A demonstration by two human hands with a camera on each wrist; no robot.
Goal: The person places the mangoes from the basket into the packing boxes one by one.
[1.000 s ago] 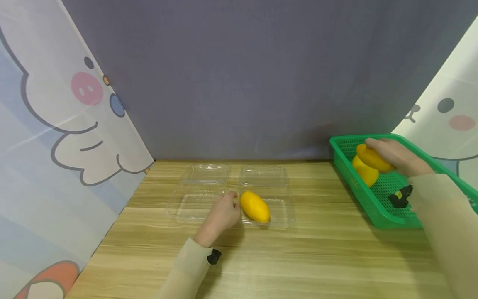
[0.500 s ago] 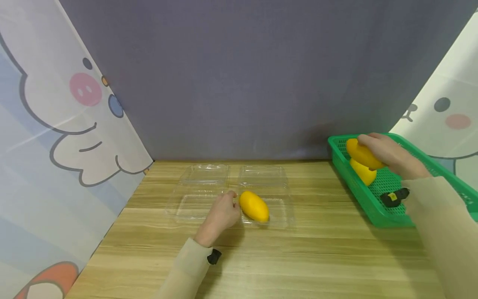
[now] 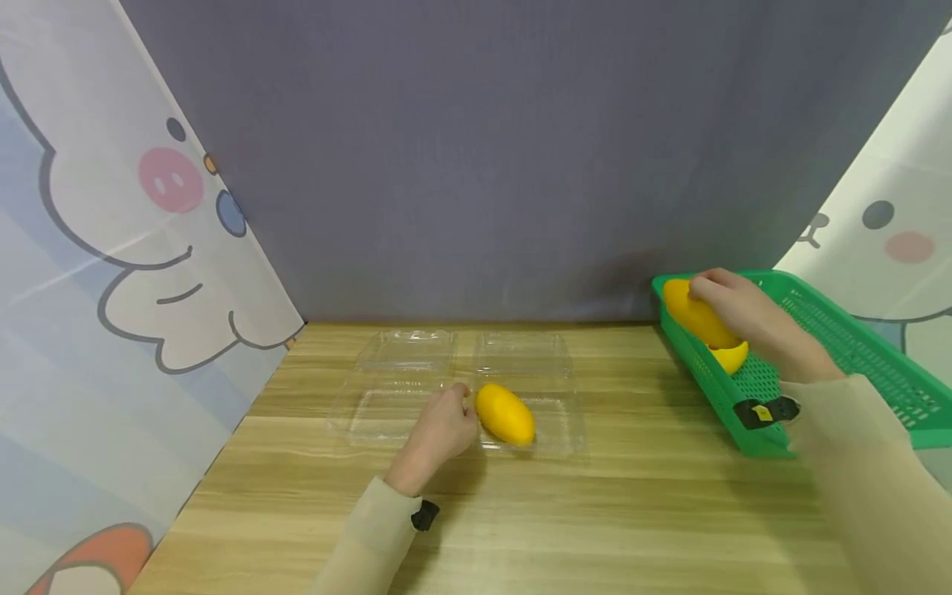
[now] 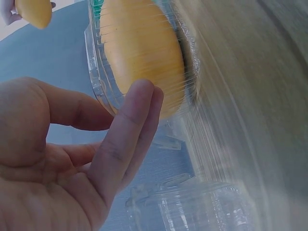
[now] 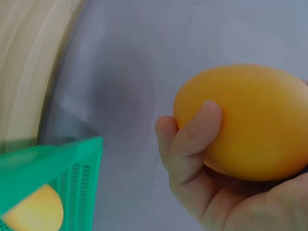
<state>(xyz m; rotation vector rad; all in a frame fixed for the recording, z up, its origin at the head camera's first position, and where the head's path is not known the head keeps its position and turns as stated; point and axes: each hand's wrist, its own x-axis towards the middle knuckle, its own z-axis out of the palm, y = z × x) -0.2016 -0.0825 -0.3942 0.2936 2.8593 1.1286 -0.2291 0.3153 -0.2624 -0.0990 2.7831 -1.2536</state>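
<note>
My right hand [image 3: 732,310] grips a yellow-orange mango [image 3: 697,314], holding it above the left side of the green basket [image 3: 695,368]. In the right wrist view, fingers curl around that mango [image 5: 245,122]. A second mango [image 3: 732,357] lies in the basket, partly hidden by the held one. My left hand [image 3: 444,421] pinches the near rim of the right clear plastic container [image 3: 558,413]; the left wrist view shows its fingers [image 4: 127,125] against the container's wall. Inside that container lies another mango [image 3: 506,415].
A second clear plastic container [image 3: 390,409] stands open on the wooden table [image 3: 595,512], left of the first, its lid tilted back. A grey wall [image 3: 476,165] closes off the back. Cartoon-printed panels [image 3: 141,273] stand at both sides.
My right hand has moved left with the mango, from over the basket's middle toward its left rim. The left hand and the containers have stayed in place.
</note>
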